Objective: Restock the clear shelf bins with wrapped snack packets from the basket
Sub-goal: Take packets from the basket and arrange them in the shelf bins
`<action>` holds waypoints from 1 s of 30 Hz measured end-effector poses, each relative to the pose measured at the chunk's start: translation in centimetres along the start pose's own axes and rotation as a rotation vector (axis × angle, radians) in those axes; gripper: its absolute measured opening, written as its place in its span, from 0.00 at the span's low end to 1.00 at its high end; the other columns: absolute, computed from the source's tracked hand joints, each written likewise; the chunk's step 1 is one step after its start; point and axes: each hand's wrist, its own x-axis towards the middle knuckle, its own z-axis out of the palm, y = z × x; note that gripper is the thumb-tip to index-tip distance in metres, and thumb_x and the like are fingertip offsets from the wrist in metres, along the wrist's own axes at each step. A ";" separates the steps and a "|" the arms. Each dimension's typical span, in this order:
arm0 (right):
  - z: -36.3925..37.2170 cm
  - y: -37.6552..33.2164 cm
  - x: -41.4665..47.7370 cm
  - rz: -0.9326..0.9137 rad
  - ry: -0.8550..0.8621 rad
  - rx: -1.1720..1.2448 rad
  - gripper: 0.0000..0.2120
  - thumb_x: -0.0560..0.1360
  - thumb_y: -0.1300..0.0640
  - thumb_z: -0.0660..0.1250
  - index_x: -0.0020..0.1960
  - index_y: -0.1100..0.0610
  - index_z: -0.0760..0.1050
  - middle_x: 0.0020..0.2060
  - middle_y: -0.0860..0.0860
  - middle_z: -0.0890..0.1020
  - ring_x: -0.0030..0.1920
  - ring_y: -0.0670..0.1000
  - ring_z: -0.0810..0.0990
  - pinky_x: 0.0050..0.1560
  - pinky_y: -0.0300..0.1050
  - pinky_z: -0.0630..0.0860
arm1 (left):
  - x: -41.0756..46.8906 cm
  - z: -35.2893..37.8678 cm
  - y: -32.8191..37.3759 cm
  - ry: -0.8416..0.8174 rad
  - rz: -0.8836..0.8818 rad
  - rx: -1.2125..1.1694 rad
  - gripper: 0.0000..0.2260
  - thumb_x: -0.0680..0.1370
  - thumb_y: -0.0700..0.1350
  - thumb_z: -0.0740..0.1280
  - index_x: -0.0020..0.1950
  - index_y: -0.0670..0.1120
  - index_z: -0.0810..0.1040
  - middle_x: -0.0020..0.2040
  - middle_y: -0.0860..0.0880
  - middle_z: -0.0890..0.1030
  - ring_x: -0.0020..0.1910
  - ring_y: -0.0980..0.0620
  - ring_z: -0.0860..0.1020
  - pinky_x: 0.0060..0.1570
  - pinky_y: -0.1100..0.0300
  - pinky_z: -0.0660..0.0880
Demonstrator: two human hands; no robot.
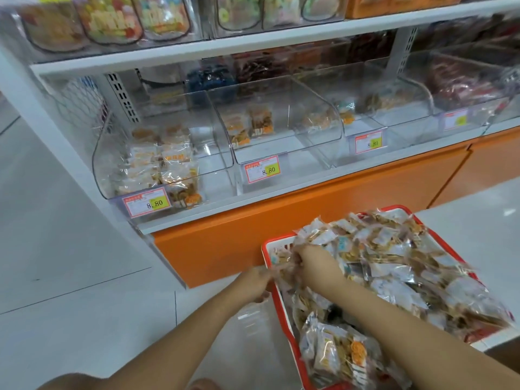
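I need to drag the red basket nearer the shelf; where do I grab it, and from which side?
Probably the bare left rim of the red basket, reached from the left, floor side. The snack packets spill over the right rim and hide it, and no handle shows. The left hand sits beside that rim.

Pale glossy floor tiles (70,249), thin dark seams. White metal shelving (253,42), perforated upright (123,99), orange base panel (281,209) beneath. Even indoor light.
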 end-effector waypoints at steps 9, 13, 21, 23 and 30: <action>-3.8 -2.1 -2.4 -0.628 0.611 0.180 0.15 0.66 0.72 0.68 0.45 0.56 0.73 0.47 0.49 0.77 0.44 0.50 0.76 0.37 0.39 0.74 | -2.8 -3.1 6.2 -0.071 0.225 -0.948 0.13 0.76 0.44 0.67 0.58 0.41 0.77 0.48 0.41 0.83 0.41 0.50 0.81 0.42 0.59 0.79; -7.6 -2.9 -2.1 -0.557 0.685 0.452 0.11 0.71 0.67 0.63 0.48 0.52 0.76 0.48 0.44 0.77 0.51 0.43 0.76 0.50 0.34 0.72 | -4.9 -7.3 7.9 -0.010 0.328 -0.753 0.20 0.69 0.38 0.70 0.60 0.35 0.76 0.48 0.41 0.84 0.42 0.52 0.83 0.38 0.63 0.79; -17.0 -7.0 2.3 -0.432 0.078 0.525 0.33 0.66 0.48 0.76 0.68 0.40 0.67 0.58 0.36 0.77 0.59 0.36 0.74 0.58 0.36 0.73 | -6.0 -12.5 9.5 0.039 0.488 -0.262 0.18 0.70 0.30 0.72 0.57 0.44 0.78 0.50 0.42 0.84 0.50 0.44 0.83 0.51 0.55 0.79; -17.7 -7.6 3.6 -0.420 -0.074 0.384 0.35 0.64 0.47 0.77 0.68 0.38 0.67 0.56 0.35 0.76 0.55 0.35 0.75 0.52 0.33 0.73 | -5.8 -12.9 9.7 0.064 0.509 -0.235 0.18 0.70 0.32 0.73 0.58 0.44 0.78 0.50 0.43 0.84 0.51 0.45 0.83 0.53 0.55 0.79; -18.2 -6.2 4.9 -0.303 -0.023 0.415 0.17 0.61 0.47 0.80 0.44 0.51 0.77 0.36 0.48 0.81 0.32 0.41 0.76 0.36 0.42 0.74 | -5.6 -12.2 12.1 0.488 0.676 -0.237 0.03 0.74 0.42 0.71 0.46 0.48 0.82 0.37 0.52 0.84 0.35 0.57 0.81 0.36 0.64 0.78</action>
